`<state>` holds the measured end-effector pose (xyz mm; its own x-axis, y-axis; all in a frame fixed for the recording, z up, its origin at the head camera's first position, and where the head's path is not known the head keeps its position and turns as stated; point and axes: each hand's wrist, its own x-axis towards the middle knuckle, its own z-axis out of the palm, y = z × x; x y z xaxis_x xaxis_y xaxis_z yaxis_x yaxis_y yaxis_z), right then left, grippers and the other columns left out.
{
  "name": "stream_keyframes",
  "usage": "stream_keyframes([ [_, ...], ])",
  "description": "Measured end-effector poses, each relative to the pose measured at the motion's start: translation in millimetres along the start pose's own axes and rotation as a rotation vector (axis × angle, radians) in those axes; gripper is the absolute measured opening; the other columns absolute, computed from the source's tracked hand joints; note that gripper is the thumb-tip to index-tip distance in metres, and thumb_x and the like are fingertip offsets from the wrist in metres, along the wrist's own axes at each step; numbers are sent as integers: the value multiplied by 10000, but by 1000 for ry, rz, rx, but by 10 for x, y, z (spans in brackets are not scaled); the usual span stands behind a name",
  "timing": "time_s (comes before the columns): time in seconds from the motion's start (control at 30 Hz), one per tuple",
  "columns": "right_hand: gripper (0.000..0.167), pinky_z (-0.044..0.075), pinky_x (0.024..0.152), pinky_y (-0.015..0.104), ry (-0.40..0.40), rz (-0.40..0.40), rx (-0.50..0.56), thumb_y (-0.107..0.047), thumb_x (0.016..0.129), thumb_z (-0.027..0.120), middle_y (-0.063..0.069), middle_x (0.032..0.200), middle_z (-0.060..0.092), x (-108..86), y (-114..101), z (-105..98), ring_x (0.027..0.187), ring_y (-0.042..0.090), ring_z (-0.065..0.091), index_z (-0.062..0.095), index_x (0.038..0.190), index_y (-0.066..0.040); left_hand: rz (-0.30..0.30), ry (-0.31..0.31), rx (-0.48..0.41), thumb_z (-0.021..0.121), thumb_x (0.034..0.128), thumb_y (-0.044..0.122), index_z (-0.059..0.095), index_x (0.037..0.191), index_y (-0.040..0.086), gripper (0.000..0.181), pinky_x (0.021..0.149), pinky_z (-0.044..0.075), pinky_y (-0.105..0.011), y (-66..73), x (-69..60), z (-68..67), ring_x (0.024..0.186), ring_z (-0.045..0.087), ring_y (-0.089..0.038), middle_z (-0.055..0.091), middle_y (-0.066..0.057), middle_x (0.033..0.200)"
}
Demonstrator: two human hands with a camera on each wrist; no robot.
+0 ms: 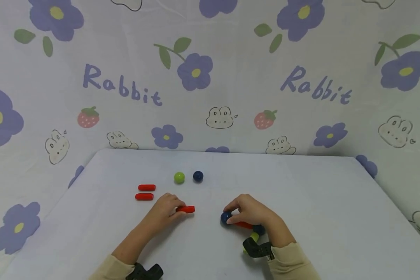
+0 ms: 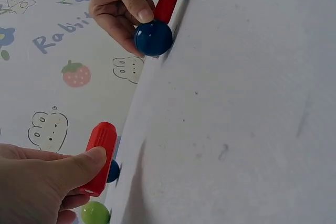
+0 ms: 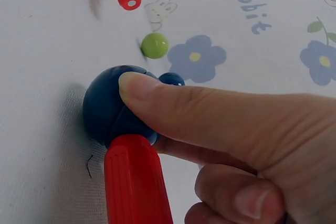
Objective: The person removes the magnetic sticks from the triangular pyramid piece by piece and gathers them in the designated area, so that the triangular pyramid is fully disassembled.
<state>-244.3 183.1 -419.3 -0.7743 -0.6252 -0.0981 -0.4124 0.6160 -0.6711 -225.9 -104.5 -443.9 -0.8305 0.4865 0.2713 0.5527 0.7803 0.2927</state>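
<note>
A: What lies nearest the person?

B: On the near side of the right hand, a green section of a joined piece, partly hidden by a black wrist device, leads to a dark blue ball and a red link.

A: Who holds what?

B: Well apart over the bench, the right hand pinches the piece's blue end ball; the left hand pinches a red rod between thumb and fingers.

A: Which step is this?

B: Apparently joining, with rod and end ball not yet touching. The next move likely calls for steadying that ball and bringing the rod's pale-dotted end squarely to it.

A: Farther out?

B: Just beyond the left hand, toward its outer side, two loose red rods; farther off, a green ball beside a spare blue ball.
</note>
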Motion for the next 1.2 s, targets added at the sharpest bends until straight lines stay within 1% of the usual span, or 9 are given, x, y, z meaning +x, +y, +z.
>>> stream_keyframes([
  [0.17,323,390,616,196,-2,30,-1,-158,785,738,121,1065,695,-4,-4,-7,777,153,499,691,1068,-10,-14,19,17,725,798,175,700,964,83,192,780,485,-293,-19,-43,2,854,528,-130,642,15,836],
  [0.3,322,391,628,199,7,38,-5,-163,782,741,107,1057,699,-11,-20,-13,798,168,506,694,1065,-17,-43,34,41,740,781,170,699,965,101,200,802,490,-309,-108,-111,-33,859,539,-126,649,27,843],
  [0.43,325,366,603,198,14,38,-10,-168,780,743,95,1052,700,-6,-28,-9,742,147,469,695,1067,-23,-64,50,79,758,758,149,700,942,90,202,835,499,-351,-233,-206,-134,870,573,-160,663,9,839],
  [0.57,326,332,573,206,21,50,-1,-166,779,744,83,1051,699,3,-30,6,683,122,418,695,1070,-27,-69,37,148,774,733,134,697,900,73,194,844,492,-387,-385,-304,-248,869,589,-195,682,-21,834],
  [0.7,328,324,552,209,22,28,-1,-174,789,734,47,1024,702,2,-45,21,630,94,393,691,1080,-29,-118,19,189,791,708,112,705,889,77,203,800,494,-377,-529,-403,-338,832,584,-188,701,-33,842],
  [0.8,326,309,526,203,26,20,5,-164,792,728,17,949,697,-1,-49,38,573,83,361,688,1088,-32,-147,31,187,800,694,92,711,907,71,231,788,505,-371,-609,-452,-369,828,584,-193,710,-46,855],
  [0.87,328,296,500,199,27,19,8,-153,794,724,10,885,681,7,-45,50,534,82,339,684,1095,-29,-162,38,186,802,691,86,711,928,63,255,789,513,-376,-648,-469,-379,839,585,-205,712,-56,868],
  [1.0,341,286,497,194,26,34,21,-150,792,727,32,880,678,24,-40,65,520,87,329,677,1105,-23,-189,25,200,803,691,92,709,947,59,275,786,523,-385,-708,-479,-383,853,585,-228,713,-75,882],
  [1.2,340,296,519,194,32,39,15,-149,791,729,68,1034,689,23,-54,65,568,97,352,679,1106,-32,-198,19,221,808,690,108,710,945,68,276,784,525,-386,-770,-468,-361,850,584,-231,715,-78,875],
])
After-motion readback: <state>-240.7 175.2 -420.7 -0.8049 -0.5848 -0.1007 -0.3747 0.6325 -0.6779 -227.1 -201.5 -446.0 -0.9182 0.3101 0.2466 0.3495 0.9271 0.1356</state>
